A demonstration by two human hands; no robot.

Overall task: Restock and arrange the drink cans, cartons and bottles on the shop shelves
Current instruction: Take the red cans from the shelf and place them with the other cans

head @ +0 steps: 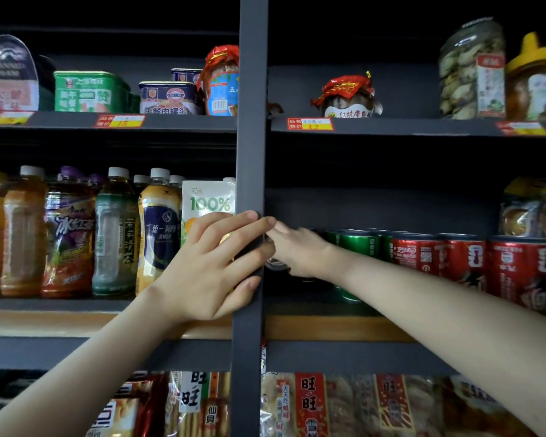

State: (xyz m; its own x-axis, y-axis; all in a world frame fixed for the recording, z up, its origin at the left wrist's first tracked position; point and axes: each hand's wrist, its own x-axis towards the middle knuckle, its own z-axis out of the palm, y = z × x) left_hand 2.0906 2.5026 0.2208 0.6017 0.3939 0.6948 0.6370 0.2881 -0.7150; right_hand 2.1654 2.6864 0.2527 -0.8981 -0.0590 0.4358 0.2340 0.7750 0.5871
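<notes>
Two grips are up at the middle shelf [60, 305], and they meet right at the upright post [249, 152]. Your left grip [208, 263] lies flat across that post, fingers straight and apart, clamped on nothing. It looks like a brace to steady you while the other arm reaches in. Behind it stands the juice carton [207, 200], last in the row of bottles [117, 231], upright and facing forward.

Your right grip [300, 252] is in the right bay, at the left end of the can row, against a dark can [276, 264] tucked beside the post. It's blurred and the post hides the fingertips, so I cannot tell whether it's closed round that can or only nudging it. Green cans [356, 244] sit just right of it, red cans [438, 257] beyond, all upright, labels out.

My read: you're filling the gap by the post so the row runs flush. Watch your wrist near the green cans; a knock could topple them.
</notes>
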